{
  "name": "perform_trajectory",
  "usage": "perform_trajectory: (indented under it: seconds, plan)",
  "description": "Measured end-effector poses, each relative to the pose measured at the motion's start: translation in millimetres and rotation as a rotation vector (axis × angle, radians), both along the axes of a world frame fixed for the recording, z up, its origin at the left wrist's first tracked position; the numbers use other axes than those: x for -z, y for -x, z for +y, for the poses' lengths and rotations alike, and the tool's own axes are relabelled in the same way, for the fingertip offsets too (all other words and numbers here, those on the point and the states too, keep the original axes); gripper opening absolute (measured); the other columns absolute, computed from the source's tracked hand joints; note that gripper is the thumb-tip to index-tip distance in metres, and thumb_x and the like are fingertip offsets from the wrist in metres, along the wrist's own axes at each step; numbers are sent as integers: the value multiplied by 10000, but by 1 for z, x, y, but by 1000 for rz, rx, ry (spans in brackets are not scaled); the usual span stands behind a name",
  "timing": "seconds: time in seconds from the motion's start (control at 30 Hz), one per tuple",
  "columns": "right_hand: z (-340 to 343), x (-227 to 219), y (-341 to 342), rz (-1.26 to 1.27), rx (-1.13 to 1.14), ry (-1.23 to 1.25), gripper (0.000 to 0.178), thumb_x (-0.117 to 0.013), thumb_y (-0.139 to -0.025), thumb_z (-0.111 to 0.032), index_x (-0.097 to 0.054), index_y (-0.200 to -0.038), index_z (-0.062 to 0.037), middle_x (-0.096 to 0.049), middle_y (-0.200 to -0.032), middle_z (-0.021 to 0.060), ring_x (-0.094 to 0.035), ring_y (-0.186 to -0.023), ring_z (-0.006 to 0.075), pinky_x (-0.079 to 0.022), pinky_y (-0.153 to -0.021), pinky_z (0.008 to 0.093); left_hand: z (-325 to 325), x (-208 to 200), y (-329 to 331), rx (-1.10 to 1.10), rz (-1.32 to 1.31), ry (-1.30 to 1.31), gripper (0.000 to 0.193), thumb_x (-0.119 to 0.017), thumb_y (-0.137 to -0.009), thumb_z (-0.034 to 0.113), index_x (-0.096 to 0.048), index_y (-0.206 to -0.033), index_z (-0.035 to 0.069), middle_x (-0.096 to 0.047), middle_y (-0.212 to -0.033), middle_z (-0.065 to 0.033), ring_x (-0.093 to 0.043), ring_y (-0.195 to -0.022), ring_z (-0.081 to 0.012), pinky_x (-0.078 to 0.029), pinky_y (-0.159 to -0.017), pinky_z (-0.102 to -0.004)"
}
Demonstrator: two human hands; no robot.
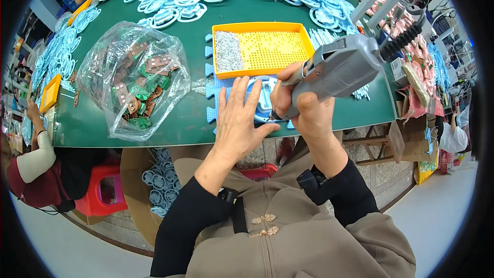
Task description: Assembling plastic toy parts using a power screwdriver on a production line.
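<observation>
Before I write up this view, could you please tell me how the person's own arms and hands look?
The left hand and right hand are bare, without gloves. Black sleeves cover the forearms, stopping short of the wrists. Near each cuff sits a small, dark, boxy device. A looser brown jacket meets the right sleeve.

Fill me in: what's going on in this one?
At a green table, the person's right hand grips a grey power screwdriver, tip down at a light-blue plastic part. The left hand lies open beside it, fingers spread. Beyond sits a yellow tray of small metal pieces; left, a clear bag of circuit boards.
</observation>
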State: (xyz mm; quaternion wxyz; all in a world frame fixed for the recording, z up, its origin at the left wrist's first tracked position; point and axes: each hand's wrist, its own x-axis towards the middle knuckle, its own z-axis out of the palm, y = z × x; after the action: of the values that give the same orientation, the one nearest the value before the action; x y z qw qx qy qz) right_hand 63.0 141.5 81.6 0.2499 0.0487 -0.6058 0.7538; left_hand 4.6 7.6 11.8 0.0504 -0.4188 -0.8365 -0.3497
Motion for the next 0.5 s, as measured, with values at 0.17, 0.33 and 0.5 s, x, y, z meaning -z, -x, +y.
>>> perform_trajectory:
  seconds: [0.17,0.33,0.5]
  plan:
    - [5,20,8,-1,26,-17,673,-779,-815,-532,-541,-1096,31,-546,-670,53,-513,-571,144,-391,-501,282,6,14,4,6,-19,13,942,-892,-648,320,-448,-1424,24,-439,-1436,-216,-426,-1341,-408,-277,-1140,-542]
    - [9,28,12,11,29,-122,543,-773,-863,-419,-548,-1065,32,-548,-675,55,-510,-574,136,-392,-507,275,16,14,9,-1,43,-46,939,-899,-626,285,-460,-1406,2,-467,-1400,-232,-446,-1319,-414,-322,-1122,-527]
    - [2,23,18,251,240,-875,394,-751,-853,-203,-546,-1106,18,-612,-888,61,-572,-760,184,-484,-688,315,19,22,20,-15,59,-152,794,-811,-624,127,-491,-1338,-10,-509,-1319,-279,-494,-1220,-452,-361,-1082,-534]
